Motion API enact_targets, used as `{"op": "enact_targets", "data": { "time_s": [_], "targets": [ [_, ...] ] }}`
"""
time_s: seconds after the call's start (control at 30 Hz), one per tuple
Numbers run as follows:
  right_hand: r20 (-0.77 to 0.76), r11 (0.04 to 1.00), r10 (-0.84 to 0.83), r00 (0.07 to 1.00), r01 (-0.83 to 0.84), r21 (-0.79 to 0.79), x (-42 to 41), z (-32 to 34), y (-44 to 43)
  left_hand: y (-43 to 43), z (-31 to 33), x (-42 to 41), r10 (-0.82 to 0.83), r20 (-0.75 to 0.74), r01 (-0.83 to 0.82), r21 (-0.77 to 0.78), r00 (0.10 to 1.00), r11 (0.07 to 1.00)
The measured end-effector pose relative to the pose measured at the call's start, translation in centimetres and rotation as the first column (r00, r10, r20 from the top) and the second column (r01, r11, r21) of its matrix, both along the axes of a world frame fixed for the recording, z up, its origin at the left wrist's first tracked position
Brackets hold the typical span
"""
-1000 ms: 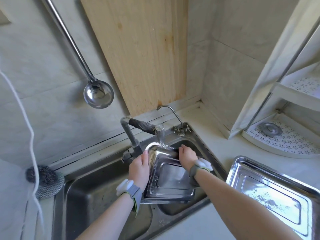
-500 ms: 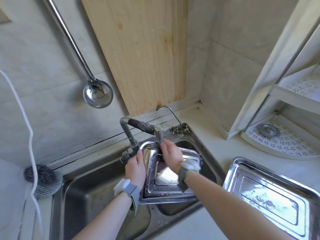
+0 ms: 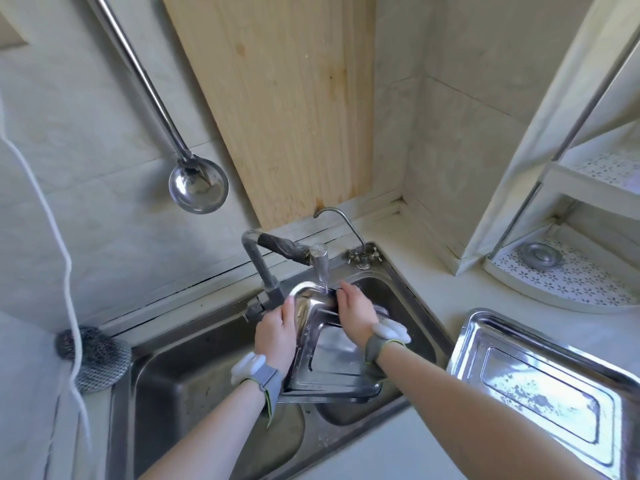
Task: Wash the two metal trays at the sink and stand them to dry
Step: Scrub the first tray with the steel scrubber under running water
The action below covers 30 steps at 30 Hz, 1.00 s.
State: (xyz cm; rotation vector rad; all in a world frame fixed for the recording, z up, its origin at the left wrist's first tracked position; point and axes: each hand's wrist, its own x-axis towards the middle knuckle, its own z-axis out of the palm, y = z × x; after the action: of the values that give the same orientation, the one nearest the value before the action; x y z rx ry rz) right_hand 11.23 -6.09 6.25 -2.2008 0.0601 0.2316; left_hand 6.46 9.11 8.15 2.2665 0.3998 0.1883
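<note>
One metal tray [image 3: 329,362] leans tilted over the right basin of the double sink [image 3: 194,386], its far corner under the running tap [image 3: 320,268]. My left hand [image 3: 275,332] grips the tray's left rim. Fingers together, my right hand [image 3: 355,311] lies flat on the tray's upper inner face near the water stream. The second metal tray [image 3: 540,382] lies flat on the counter to the right of the sink, with spots on its bottom.
A steel scouring pad [image 3: 93,355] sits at the sink's left end. A ladle [image 3: 199,185] hangs on the wall beside a wooden board [image 3: 287,109]. A small curved tap [image 3: 349,233] stands behind the basin. A corner shelf [image 3: 568,275] stands at the right.
My right hand slid from the tray's right rim across its upper face toward the tap and now rests slightly further right. The left hand kept its grip.
</note>
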Motion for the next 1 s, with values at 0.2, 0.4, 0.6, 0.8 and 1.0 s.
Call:
{"op": "enact_targets", "data": {
  "time_s": [0.2,0.4,0.6,0.8,1.0],
  "targets": [
    [0.018,0.999,0.0,1.0,0.0,0.033,1.4,0.4,-1.4,1.8,0.0,-0.1,0.112,0.034,-0.108,-0.111,0.993,0.988],
    [-0.332,0.855,-0.404,0.853,0.48,0.194,0.7,-3.3,-7.4,3.7,0.0,-0.8,0.248,0.025,-0.237,-0.214,0.969,0.948],
    [-0.337,0.764,-0.498,0.799,0.588,0.266,0.5,-2.5,-7.9,3.9,-0.8,0.0,0.362,-0.041,-0.359,-0.271,0.931,0.893],
    [-0.069,0.886,-0.448,0.891,0.453,0.097,4.1,1.4,-9.3,4.1,-2.2,1.0,0.134,-0.25,-0.173,-0.143,0.959,0.974],
    [0.058,0.946,0.024,0.998,-0.004,-0.324,4.7,2.6,-6.3,-1.2,0.7,2.5,-0.221,-0.17,0.185,-0.203,0.96,0.962]
  ]
}}
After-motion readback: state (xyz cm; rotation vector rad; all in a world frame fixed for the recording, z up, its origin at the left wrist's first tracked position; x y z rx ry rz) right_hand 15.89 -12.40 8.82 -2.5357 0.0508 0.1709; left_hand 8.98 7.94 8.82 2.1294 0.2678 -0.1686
